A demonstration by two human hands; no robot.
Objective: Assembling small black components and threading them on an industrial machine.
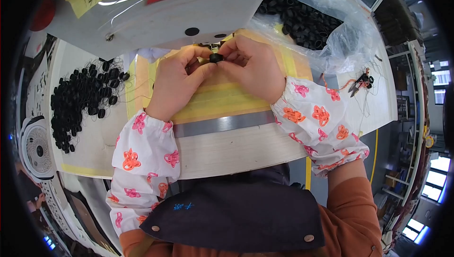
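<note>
A small black ring-shaped band (216, 57) is pinched between the fingertips of my two hands, just below the needle area of a sewing machine (142, 25). My left hand (176, 78) grips its left side with thumb and forefinger. From the other side my right hand (255, 67) holds it the same way. Under both hands the work surface is covered with yellow tape (208, 101), and a grey metal strip (222, 123) runs along its front.
To the left lies a heap of black bands (80, 98) with loose threads. A clear plastic bag (357, 51) full of similar black bands (302, 20) stands at the back right. Small scissors (355, 85) on an orange cord lie at the right. A white fan (39, 149) is at far left.
</note>
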